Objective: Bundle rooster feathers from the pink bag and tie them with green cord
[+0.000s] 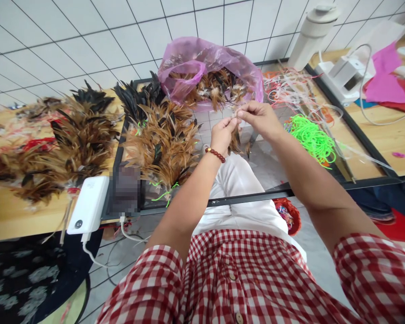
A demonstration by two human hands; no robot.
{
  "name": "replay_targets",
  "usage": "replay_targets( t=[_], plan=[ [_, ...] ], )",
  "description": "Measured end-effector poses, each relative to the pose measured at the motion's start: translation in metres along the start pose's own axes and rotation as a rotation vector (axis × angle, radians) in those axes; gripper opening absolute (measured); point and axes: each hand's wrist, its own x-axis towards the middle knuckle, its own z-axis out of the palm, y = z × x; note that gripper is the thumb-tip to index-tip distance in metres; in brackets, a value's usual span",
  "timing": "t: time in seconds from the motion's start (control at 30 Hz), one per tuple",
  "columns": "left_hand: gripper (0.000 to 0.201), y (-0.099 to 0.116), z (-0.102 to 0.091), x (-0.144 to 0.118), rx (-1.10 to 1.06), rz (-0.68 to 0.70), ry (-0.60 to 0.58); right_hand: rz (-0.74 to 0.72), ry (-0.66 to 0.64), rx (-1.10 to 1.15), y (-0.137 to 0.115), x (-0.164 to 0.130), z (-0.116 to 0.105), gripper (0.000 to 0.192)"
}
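My left hand (222, 133), with a brown bead bracelet at the wrist, has its thumb and finger pinched together. Brown feathers (235, 142) hang just under it, their tops hidden by the fingers. Fingertip to fingertip with it, my right hand (259, 118) is closed in a pinch; what lies between these fingers is too small to make out. Just beyond both hands lies a pink plastic bag (216, 47) with loose brown feathers (218, 87) at its mouth. A heap of brown feather bunches (165, 135) covers the glass to the left of my hands.
Bright green cords (310, 137) and pale strings (285, 87) lie on the right. Farther out are a white bottle (312, 36) and a power strip (337, 83). A white power bank (88, 204) sits at the left edge, near more feather bunches (84, 130).
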Motion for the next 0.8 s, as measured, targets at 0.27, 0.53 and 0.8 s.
replay_targets(
  t=[0.27,0.53,0.8],
  plan=[
    [0.023,0.013,0.000,0.003,-0.214,0.027,0.220,0.128,-0.656,-0.261,0.006,0.000,-0.044,0.027],
    [0.019,0.009,-0.005,0.008,-0.210,0.043,0.214,0.018,-0.771,-0.424,0.004,-0.001,-0.028,0.016],
    [0.014,-0.004,-0.008,0.014,-0.114,0.086,0.105,0.057,0.046,0.209,0.010,0.001,0.011,0.024]
  ],
)
